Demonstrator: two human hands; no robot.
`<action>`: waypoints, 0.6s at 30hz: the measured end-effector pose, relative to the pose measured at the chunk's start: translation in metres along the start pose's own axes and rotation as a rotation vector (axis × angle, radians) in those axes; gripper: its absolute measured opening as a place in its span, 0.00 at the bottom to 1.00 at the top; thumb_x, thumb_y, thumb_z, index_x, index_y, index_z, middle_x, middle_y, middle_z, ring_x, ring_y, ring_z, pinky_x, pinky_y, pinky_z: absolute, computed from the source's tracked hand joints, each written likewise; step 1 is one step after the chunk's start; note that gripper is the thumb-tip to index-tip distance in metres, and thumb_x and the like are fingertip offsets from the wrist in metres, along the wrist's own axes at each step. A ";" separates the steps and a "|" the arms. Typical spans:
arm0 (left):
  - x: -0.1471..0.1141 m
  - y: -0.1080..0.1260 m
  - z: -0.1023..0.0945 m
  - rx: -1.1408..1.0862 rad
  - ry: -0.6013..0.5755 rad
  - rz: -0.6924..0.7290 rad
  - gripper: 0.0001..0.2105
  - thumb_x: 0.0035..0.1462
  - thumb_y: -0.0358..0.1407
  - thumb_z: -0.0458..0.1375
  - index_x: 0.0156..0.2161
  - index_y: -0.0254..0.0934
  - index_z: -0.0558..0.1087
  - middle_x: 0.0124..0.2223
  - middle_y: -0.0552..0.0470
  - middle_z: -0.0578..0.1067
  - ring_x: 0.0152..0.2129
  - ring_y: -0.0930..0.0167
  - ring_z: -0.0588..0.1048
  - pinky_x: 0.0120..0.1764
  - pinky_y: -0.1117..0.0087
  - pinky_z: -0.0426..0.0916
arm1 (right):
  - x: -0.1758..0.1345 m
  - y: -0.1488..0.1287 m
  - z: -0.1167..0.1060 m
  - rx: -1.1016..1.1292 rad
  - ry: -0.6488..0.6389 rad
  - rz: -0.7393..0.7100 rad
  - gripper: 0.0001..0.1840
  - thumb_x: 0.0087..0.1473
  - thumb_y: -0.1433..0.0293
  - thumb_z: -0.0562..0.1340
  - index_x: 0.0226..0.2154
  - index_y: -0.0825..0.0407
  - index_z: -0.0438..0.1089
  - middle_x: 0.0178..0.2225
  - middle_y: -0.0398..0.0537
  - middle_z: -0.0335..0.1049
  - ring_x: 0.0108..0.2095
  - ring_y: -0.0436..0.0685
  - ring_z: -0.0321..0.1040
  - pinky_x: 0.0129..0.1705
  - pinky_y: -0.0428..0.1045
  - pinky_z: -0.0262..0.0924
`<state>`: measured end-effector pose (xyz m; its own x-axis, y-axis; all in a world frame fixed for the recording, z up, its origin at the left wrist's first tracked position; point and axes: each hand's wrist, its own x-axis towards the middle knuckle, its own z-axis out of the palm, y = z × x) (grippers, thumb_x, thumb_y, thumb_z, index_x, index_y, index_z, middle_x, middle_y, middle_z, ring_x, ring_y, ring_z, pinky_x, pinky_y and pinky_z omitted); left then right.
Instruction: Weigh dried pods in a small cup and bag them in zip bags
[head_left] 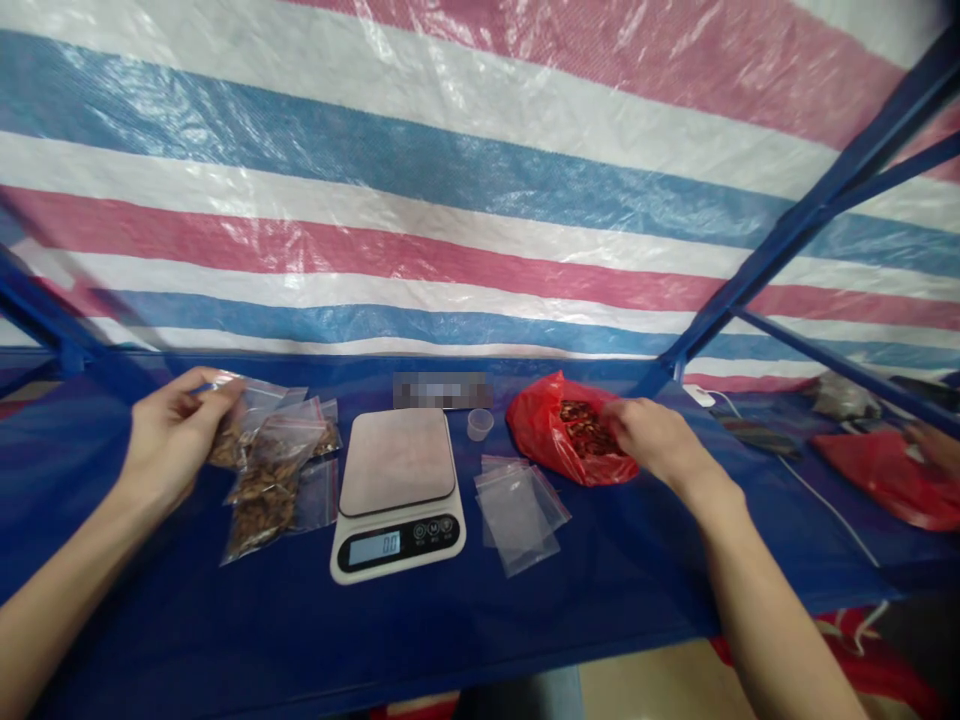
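My left hand (176, 435) pinches the top of a small clear zip bag (225, 445) with brown dried pieces in it. Beside and partly over it lie several more zip bags, one (266, 495) well filled with the same brown bits. On the right, my right hand (656, 440) has its fingers closed at the rim of a red plastic bag (536, 425), whose mouth shows dark reddish-brown pieces (589, 430); some fingertips are hidden. Between the hands sits a white digital scale (397, 465), its display reading 0.0 and its plate bare.
Flat zip bags (517, 515) without contents overlap right of the scale. A small clear cup (480, 425) stands behind them. Blue metal struts (787, 230) frame the blue shelf (600, 580); striped sheeting hangs behind. At far right, another person's hand (934, 440) is near a red bag (877, 475).
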<state>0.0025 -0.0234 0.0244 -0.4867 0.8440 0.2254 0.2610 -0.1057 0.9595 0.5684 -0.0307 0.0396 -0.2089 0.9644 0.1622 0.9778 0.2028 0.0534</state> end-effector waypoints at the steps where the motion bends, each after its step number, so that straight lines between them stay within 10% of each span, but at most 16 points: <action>1: 0.000 0.000 0.000 0.017 -0.016 0.002 0.17 0.45 0.48 0.69 0.35 0.38 0.74 0.19 0.61 0.69 0.12 0.77 0.63 0.15 0.77 0.55 | 0.000 0.000 0.006 -0.052 0.045 -0.021 0.14 0.57 0.78 0.58 0.32 0.49 0.78 0.34 0.56 0.80 0.32 0.61 0.75 0.32 0.52 0.60; 9: 0.002 -0.006 -0.005 0.279 -0.195 -0.051 0.21 0.45 0.53 0.67 0.37 0.37 0.77 0.22 0.54 0.76 0.16 0.71 0.70 0.20 0.72 0.62 | 0.017 -0.029 0.029 0.113 0.183 -0.204 0.18 0.58 0.81 0.54 0.42 0.52 0.77 0.48 0.61 0.75 0.47 0.67 0.75 0.50 0.58 0.71; 18: 0.017 -0.005 -0.006 0.570 -0.066 0.536 0.15 0.57 0.42 0.57 0.45 0.36 0.77 0.46 0.43 0.78 0.46 0.58 0.75 0.50 0.55 0.72 | 0.043 -0.027 0.054 0.394 0.111 -0.408 0.31 0.49 0.85 0.54 0.51 0.53 0.78 0.58 0.60 0.75 0.63 0.67 0.69 0.66 0.65 0.63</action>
<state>-0.0123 -0.0113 0.0245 -0.1276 0.7853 0.6058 0.8426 -0.2364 0.4839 0.5344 0.0150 -0.0077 -0.5503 0.7756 0.3093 0.7465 0.6229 -0.2338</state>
